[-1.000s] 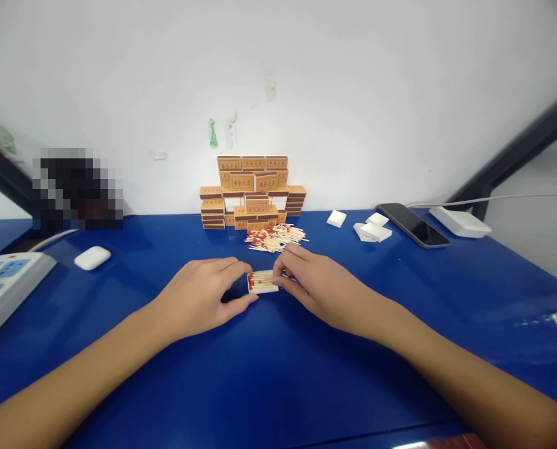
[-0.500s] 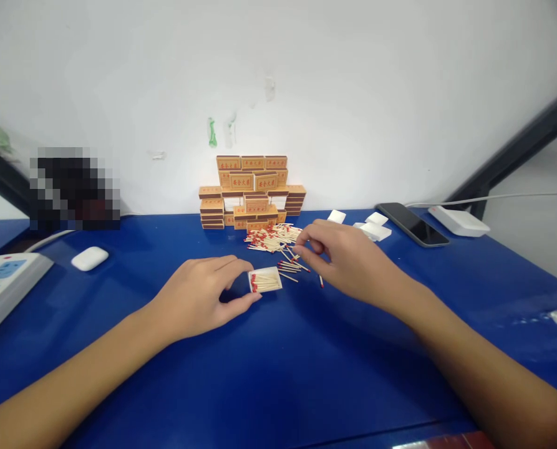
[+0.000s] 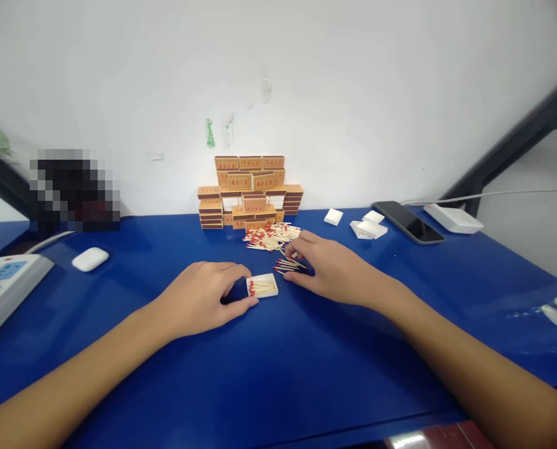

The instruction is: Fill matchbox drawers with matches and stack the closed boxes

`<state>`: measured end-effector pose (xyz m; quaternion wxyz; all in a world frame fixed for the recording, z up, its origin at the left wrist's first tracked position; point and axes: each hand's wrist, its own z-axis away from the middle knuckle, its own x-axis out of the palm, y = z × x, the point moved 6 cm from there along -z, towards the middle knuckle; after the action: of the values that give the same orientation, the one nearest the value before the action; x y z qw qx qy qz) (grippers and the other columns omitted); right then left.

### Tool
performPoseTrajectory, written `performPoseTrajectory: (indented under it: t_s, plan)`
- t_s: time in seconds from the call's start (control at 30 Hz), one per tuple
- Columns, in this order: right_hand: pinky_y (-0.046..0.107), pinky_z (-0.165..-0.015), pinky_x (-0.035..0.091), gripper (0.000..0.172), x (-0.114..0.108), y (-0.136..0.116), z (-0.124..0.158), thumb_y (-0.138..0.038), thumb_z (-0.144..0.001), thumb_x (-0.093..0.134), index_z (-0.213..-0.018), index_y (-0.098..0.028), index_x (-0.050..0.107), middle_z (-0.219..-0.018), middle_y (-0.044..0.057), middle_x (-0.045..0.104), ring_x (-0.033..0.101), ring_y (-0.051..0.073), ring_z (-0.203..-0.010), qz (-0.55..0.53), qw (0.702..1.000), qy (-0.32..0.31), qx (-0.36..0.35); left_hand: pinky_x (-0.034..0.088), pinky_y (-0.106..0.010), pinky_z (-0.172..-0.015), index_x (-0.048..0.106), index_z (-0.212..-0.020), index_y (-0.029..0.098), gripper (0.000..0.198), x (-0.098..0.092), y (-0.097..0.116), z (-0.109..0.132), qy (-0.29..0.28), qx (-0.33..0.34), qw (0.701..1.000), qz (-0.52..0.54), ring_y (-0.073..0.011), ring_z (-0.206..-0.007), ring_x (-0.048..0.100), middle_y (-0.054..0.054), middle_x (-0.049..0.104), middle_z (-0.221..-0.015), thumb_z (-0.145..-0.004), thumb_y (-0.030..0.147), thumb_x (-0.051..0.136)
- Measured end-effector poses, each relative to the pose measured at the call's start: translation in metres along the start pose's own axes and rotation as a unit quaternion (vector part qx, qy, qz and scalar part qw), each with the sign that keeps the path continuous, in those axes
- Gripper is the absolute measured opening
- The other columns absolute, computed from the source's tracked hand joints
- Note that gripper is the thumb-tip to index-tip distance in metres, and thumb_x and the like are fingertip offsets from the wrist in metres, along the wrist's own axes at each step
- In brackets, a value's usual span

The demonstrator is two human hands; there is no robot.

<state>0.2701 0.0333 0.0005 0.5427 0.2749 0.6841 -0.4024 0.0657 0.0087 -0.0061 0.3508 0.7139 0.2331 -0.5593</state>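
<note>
My left hand [image 3: 208,296] holds a small white matchbox tray [image 3: 262,278] by its left end, between thumb and fingers. Inside the tray lie several red-headed matches [image 3: 263,287], heads toward the left. To the right of it, my right hand [image 3: 332,268] is low over the table, thumb and fingers apart around a small group of loose matches [image 3: 288,265]; whether the fingertips touch them I cannot tell. Just behind is a larger heap of matches [image 3: 273,237].
Orange matchboxes [image 3: 250,163] stand stacked against the wall. White empty trays [image 3: 372,230], a black phone [image 3: 409,222] and a white box [image 3: 453,218] are at the back right. On the left are a white earbud case [image 3: 90,259] and a power strip [image 3: 14,284].
My right hand has come down and slightly left, its fingers spreading around the loose matches. My left hand keeps the tray almost in the same place.
</note>
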Motion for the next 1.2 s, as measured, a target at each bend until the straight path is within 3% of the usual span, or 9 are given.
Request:
performPoseTrajectory:
  t_s: [0.23, 0.5, 0.8, 0.97, 1.2]
  plan:
    - [0.032, -0.074, 0.044, 0.017, 0.009, -0.002, -0.004, -0.028, -0.104, 0.061, -0.09, -0.02, 0.064, -0.097, 0.004, 0.066, 0.061, 0.018, -0.085, -0.058, 0.998, -0.03, -0.017, 0.036, -0.028, -0.058, 0.072, -0.115, 0.023, 0.031, 0.0, 0.001, 0.001, -0.006, 0.003, 1.0, -0.004, -0.015, -0.059, 0.058, 0.002, 0.063, -0.073, -0.098, 0.048, 0.063]
    - [0.034, -0.075, 0.048, 0.02, 0.015, -0.003, 0.0, -0.027, -0.109, 0.051, -0.1, -0.016, 0.065, -0.107, 0.01, 0.064, 0.063, 0.02, -0.085, 0.0, 0.998, -0.054, -0.038, 0.038, -0.028, -0.057, 0.072, -0.115, 0.023, 0.03, -0.001, 0.004, 0.001, -0.002, 0.012, 1.0, -0.016, -0.0153, -0.06, 0.059, 0.002, 0.065, -0.075, -0.1, 0.047, 0.062]
    - [0.033, -0.07, 0.047, 0.017, 0.002, -0.023, 0.007, -0.026, -0.11, 0.049, -0.102, -0.017, 0.06, -0.107, 0.008, 0.063, 0.062, 0.018, -0.079, -0.011, 0.998, -0.003, -0.069, 0.038, -0.028, -0.057, 0.071, -0.115, 0.022, 0.029, 0.0, 0.004, 0.001, -0.003, 0.015, 1.0, -0.013, -0.0159, -0.061, 0.06, 0.001, 0.065, -0.076, -0.099, 0.045, 0.064]
    - [0.032, -0.065, 0.045, 0.017, 0.014, -0.049, 0.01, -0.021, -0.109, 0.048, -0.102, -0.015, 0.062, -0.106, 0.009, 0.062, 0.061, 0.017, -0.075, 0.036, 0.992, -0.027, -0.116, 0.037, -0.028, -0.058, 0.071, -0.11, 0.021, 0.028, 0.001, 0.007, 0.002, -0.01, 0.017, 1.0, -0.002, -0.016, -0.06, 0.059, 0.001, 0.064, -0.074, -0.098, 0.045, 0.065]
    - [0.03, -0.062, 0.044, 0.015, 0.022, -0.053, 0.005, -0.024, -0.108, 0.054, -0.105, -0.014, 0.065, -0.108, 0.01, 0.064, 0.064, 0.018, -0.078, 0.054, 0.993, -0.002, -0.11, 0.036, -0.027, -0.056, 0.069, -0.105, 0.021, 0.025, 0.001, 0.008, 0.002, -0.001, 0.03, 1.0, -0.009, -0.0149, -0.058, 0.057, 0.002, 0.062, -0.071, -0.098, 0.045, 0.065]
